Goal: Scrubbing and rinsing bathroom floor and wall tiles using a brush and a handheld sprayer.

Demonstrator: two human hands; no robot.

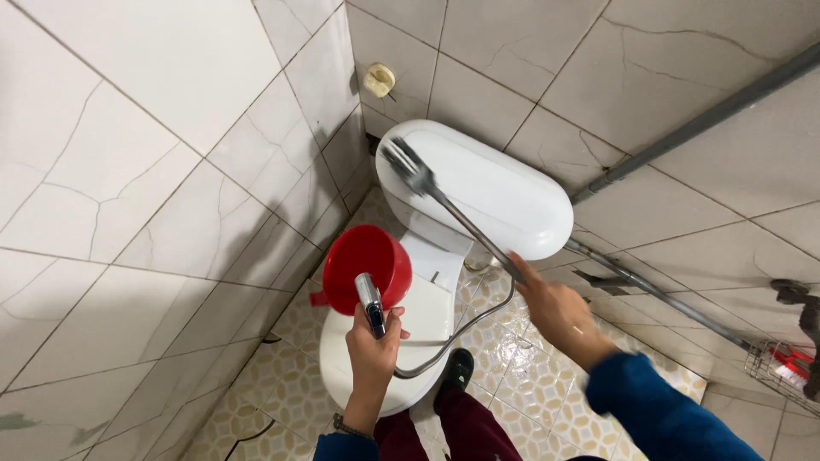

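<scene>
A white toilet (389, 341) with its lid down stands in the tiled corner, its cistern (495, 192) against the back wall and directly ahead of the person, beyond both hands. A grey pipe (683, 128) runs slantwise along the right-hand wall, and a wire basket (781, 363) hangs at the far right. A red bucket (367, 265) sits tipped on the lid, its mouth turned toward the left hand and just beyond it. A metal hose (461, 329) loops from the left hand across the lid toward the right. The right hand (551, 303) is closed around the handle end of a long slotted metal tool (444, 209), whose long axis rises diagonally up and to the left, so that its forked head lies over the near edge of the cistern; the motion blur leaves its exact form unclear. The left hand (373, 341) is clamped on a chrome spray nozzle (370, 303), held upright and pointing at the bucket. The left hand is the nearer to the bucket; the right is the nearer to the cistern.
</scene>
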